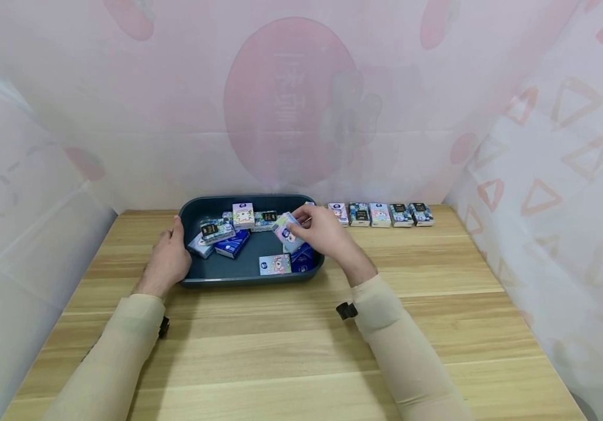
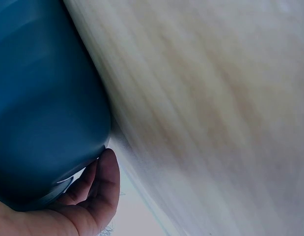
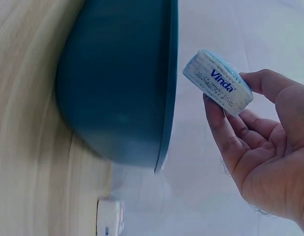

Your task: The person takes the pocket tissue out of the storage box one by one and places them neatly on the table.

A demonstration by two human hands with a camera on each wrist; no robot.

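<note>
A dark teal plastic basin [image 1: 243, 280] stands at the back of the table, holding several small tissue packs in blue, floral and pastel wrappers. My left hand [image 1: 167, 260] grips its left end, thumb at the rim and fingers against the outer wall [image 2: 48, 108]. Over the basin's right part, my right hand [image 1: 325, 231] pinches a pastel tissue pack [image 1: 286, 233] between thumb and fingers. "Vinda" is printed on that tissue pack's end [image 3: 218, 81] in the right wrist view, where it is held above the rim.
To the basin's right, several tissue packs [image 1: 380, 215] stand in a row along the table's back edge; one is partly hidden behind my right hand. Pale printed cloth [image 1: 412, 146] hangs behind and beside the wooden table [image 1: 259, 351].
</note>
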